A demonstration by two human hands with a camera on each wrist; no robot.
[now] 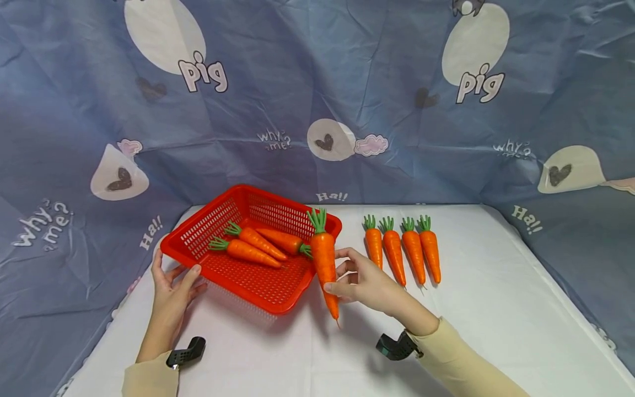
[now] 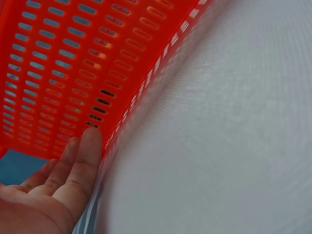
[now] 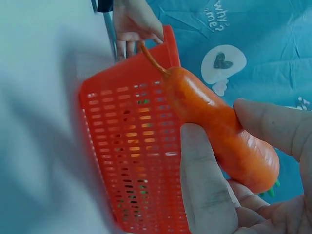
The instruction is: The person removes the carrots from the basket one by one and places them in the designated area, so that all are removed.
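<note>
My right hand point(image 1: 369, 281) pinches an orange carrot point(image 1: 324, 259) between thumb and fingers, green top up and thin tip down. This carrot is at the right end of a red slotted plastic basket point(image 1: 238, 284), overlapping its rim in the head view. At the basket's left corner my left hand point(image 1: 171, 292) holds the rim; in the left wrist view its fingers point(image 2: 87, 151) lie against the slotted outer wall. Inside the basket are three carrots: a front one point(image 1: 250, 253), a middle one point(image 1: 260, 242) and a back one point(image 1: 283, 240).
Several more carrots point(image 1: 412, 251) lie in a row on the white tabletop point(image 1: 496, 309), right of the basket, tops pointing away. Behind the table hangs a blue printed cloth point(image 1: 397, 99). A dark wrist device point(image 1: 397, 346) is on each forearm.
</note>
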